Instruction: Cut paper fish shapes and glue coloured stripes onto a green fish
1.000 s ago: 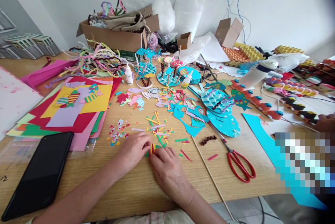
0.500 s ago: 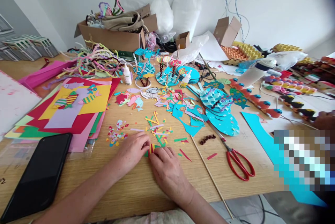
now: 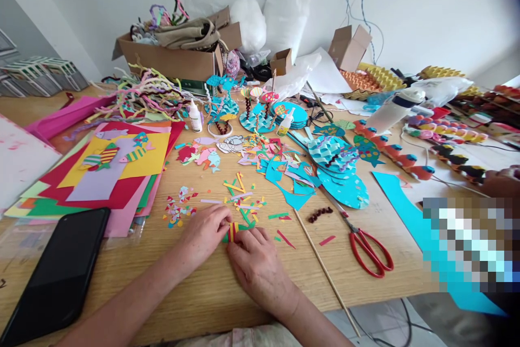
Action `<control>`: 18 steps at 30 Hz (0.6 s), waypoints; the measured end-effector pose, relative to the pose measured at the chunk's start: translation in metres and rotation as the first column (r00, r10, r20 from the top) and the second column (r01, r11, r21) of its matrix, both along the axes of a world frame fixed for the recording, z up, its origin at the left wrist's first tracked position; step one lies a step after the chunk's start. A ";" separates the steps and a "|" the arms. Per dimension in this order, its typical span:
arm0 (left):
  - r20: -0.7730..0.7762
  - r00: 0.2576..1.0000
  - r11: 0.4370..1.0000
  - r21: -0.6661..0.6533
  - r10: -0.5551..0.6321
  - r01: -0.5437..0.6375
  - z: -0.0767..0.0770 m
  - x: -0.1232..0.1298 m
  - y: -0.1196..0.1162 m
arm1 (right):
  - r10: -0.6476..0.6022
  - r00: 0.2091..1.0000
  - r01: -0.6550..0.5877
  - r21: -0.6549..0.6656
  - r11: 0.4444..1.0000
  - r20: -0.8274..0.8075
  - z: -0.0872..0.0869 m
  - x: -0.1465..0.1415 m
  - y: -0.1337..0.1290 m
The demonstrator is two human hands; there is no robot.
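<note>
Between my hands is a small green paper fish [image 3: 234, 231] with red and yellow stripes, partly covered by my fingers. My left hand [image 3: 208, 229] is closed at the fish's left end, thumb and forefinger pinched together. Over its right part, my right hand [image 3: 260, 263] is curled with the fingertips pressed down; the green tail sticks out above the knuckles. Just beyond lie thin cut paper strips [image 3: 239, 180] in yellow, green and lilac. Small paper dots and triangles [image 3: 179, 209] are scattered left of them.
Red-handled scissors [image 3: 369, 249], a wooden stick [image 3: 325, 268] and a brown twisted pipe cleaner [image 3: 320, 214] lie to the right. A black phone [image 3: 57, 276] and stacked coloured paper [image 3: 138, 174] are at left. Glue bottles [image 3: 195, 117] stand farther back. Another person's hand [image 3: 501, 182] shows at the right edge.
The view has shifted slightly. My right hand has drawn back a little from the fish, so more of its red and yellow stripes show. My left hand keeps its pinch.
</note>
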State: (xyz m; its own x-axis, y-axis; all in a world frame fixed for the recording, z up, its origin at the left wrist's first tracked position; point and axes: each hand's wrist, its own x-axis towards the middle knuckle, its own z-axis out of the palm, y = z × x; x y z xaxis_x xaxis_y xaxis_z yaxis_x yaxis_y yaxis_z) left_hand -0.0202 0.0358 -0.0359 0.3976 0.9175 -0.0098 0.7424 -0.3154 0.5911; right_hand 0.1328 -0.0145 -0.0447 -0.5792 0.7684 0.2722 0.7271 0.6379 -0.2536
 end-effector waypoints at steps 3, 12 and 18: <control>0.016 1.000 1.000 0.008 0.013 -0.013 -0.001 0.000 -0.001 | 0.003 1.000 -0.004 -0.014 1.000 -0.010 0.001 -0.002 -0.001; 0.081 0.997 0.996 0.085 0.013 -0.020 0.010 -0.018 -0.008 | -0.300 0.941 0.296 -0.050 0.954 -0.154 0.028 0.060 -0.012; -0.029 0.991 0.967 0.214 -0.132 0.135 0.015 -0.022 -0.041 | -0.593 0.742 0.666 -0.241 0.707 0.313 0.037 0.123 -0.022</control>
